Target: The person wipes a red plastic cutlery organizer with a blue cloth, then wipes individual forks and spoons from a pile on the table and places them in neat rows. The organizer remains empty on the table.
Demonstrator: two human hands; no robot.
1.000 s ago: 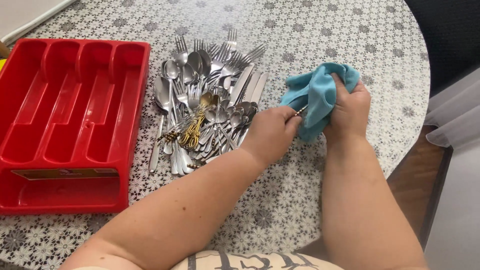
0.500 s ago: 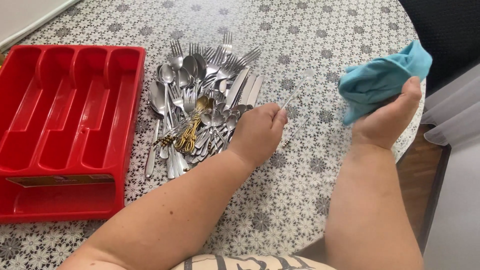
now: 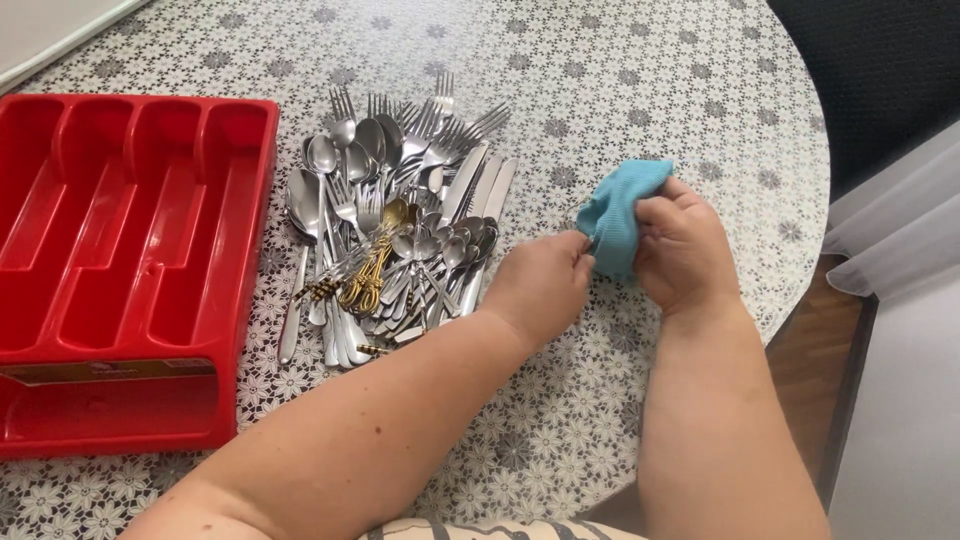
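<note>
- The red tray (image 3: pixel 130 260) lay at the far left of the cutlery pile, its long compartments bare, just as it had lain a second before; nothing had gone into it.
- The pile (image 3: pixel 400 230) of forks, spoons and knives sat heaped on the tabletop (image 3: pixel 650 70) just right of the tray, with a few gold-handled pieces near its middle. It looked unchanged.
- The left hand (image 3: pixel 545 285) was at the right edge of the pile, fingers pinched narrow toward the cloth. A thin piece of cutlery seemed to run from it into the cloth, though most of that piece was hidden, so I cannot tell what kind it was.
- The blue cloth (image 3: pixel 620 215) was to the right of the pile, bunched and touching the left fingertips. Half a second before it had been lifted high and away to the right; it had come back down to meet the left hand.
- The right hand (image 3: pixel 685 250) was farthest right of the pile, closed around the cloth.
- Judging from that return, one piece was being wiped, and the sorting into the tray had not begun.
</note>
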